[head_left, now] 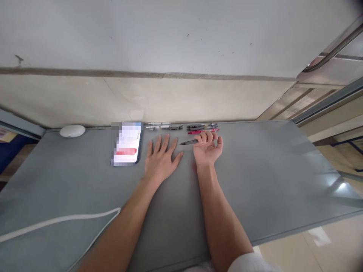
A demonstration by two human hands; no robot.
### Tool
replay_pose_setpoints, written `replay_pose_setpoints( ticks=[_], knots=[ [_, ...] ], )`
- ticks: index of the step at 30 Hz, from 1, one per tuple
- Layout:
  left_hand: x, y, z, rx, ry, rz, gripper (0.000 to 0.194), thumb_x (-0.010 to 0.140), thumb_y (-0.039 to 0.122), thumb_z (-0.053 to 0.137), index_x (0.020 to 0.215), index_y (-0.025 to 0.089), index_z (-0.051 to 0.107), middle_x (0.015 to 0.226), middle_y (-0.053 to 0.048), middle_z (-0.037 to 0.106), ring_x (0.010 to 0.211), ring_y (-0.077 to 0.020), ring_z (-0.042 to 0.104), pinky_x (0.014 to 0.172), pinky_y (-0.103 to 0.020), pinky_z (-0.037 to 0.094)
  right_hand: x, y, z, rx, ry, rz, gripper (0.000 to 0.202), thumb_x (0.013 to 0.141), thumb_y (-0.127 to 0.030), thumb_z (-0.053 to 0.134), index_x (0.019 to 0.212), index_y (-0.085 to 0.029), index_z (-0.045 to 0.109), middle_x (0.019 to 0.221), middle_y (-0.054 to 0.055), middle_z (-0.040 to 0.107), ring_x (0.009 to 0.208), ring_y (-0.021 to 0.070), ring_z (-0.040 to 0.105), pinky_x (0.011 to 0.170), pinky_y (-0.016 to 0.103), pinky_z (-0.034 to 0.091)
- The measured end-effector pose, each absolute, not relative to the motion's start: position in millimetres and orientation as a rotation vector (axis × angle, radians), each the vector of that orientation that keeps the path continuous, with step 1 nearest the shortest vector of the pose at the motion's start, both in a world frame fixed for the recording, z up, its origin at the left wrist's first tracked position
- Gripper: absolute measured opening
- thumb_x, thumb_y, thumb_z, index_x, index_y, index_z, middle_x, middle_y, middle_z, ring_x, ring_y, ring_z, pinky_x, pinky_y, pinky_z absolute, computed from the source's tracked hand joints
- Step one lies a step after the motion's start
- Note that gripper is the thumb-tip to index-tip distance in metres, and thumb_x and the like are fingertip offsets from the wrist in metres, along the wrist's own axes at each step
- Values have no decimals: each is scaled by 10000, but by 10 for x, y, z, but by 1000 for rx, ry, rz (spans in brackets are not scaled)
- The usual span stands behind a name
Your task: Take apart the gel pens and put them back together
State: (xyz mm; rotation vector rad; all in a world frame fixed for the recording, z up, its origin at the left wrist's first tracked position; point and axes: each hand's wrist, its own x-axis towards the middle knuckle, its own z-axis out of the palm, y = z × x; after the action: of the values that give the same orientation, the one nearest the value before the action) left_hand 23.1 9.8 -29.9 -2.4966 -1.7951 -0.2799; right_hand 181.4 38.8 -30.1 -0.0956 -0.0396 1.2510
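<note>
My left hand (161, 160) lies palm down on the grey table (176, 211), fingers spread and holding nothing. Just to its right, my right hand (207, 151) is turned palm up with its fingers curled over a grey pen (188, 142). The pen's tip points left, towards my left fingertips; its other end is hidden by the fingers. Behind my right hand lie a pink pen (194, 132) and several dark pens (195, 127) side by side. Beyond my left fingertips are several clear and white pens, one with a grey grip (175, 128).
A phone (126, 145) with a lit screen lies left of my left hand. Farther left is a white rounded object (72, 131). A white cable (65, 218) crosses the table's left front. A tiled wall (181, 99) rises behind the table.
</note>
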Motion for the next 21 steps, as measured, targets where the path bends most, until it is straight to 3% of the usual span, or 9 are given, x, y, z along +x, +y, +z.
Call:
replay_pose_setpoints(
  ticks=[21],
  knots=[
    [219,100,-309,-2523,-1799,-306,612,939,545,343,1468,238,380,1552,-84,316,1432,-346,241,1154,-575,141,1779,399,-295,-76,-88,1282,250,834,-306,441,638,-222,311,586,-66,240,521,111,287,497,251,329]
  ],
)
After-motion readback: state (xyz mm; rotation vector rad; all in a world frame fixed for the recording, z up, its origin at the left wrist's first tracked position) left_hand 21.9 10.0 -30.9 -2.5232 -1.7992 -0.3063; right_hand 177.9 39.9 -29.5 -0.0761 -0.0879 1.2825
